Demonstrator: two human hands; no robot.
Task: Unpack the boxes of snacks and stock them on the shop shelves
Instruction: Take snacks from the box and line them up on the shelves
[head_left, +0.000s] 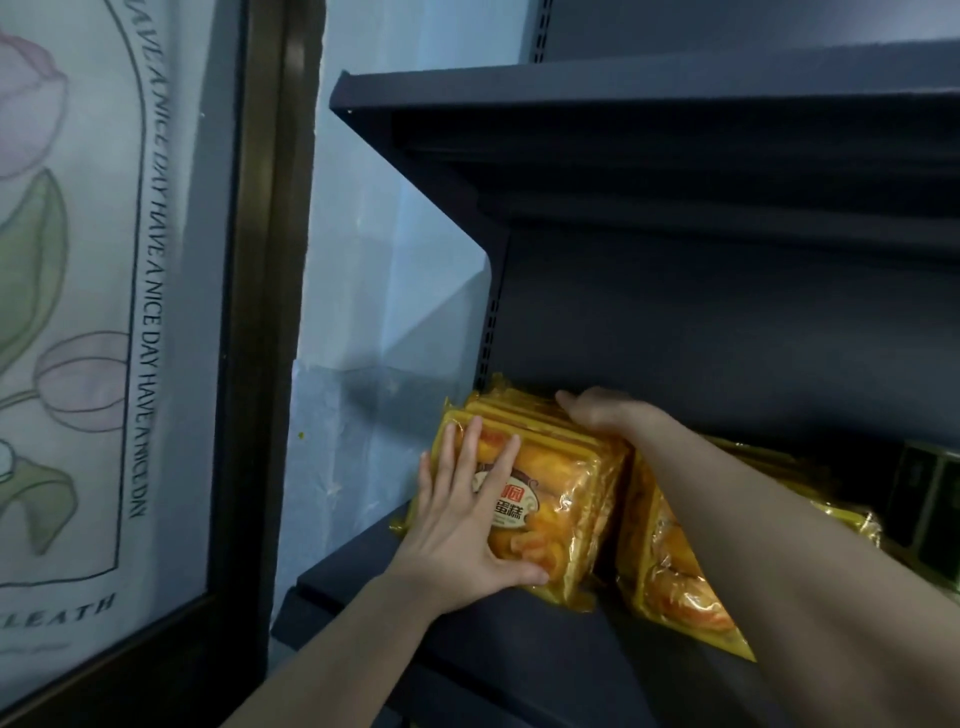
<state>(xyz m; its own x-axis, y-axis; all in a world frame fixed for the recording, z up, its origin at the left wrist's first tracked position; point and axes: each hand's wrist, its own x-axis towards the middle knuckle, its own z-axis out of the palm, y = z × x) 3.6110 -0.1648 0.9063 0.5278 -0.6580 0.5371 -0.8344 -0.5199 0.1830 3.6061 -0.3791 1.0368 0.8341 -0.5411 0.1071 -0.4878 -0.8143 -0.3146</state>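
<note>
A row of yellow cake packs (561, 493) stands upright at the left end of the dark blue shelf (426, 613). My left hand (467, 519) lies flat, fingers straight, pressed against the face of the front pack. My right hand (602, 413) reaches over the top of the row, its fingers curled over the packs' upper edge at the back. To the right, more yellow cake packs (675, 582) lie leaning behind my right forearm, partly hidden by it.
Another dark shelf (623, 98) hangs overhead. The perforated upright (491, 332) marks the shelf's left back corner. A dark framed poster with tulips (78, 312) stands to the left, beside a pale blue wall. A dark green item (930, 499) sits at the far right.
</note>
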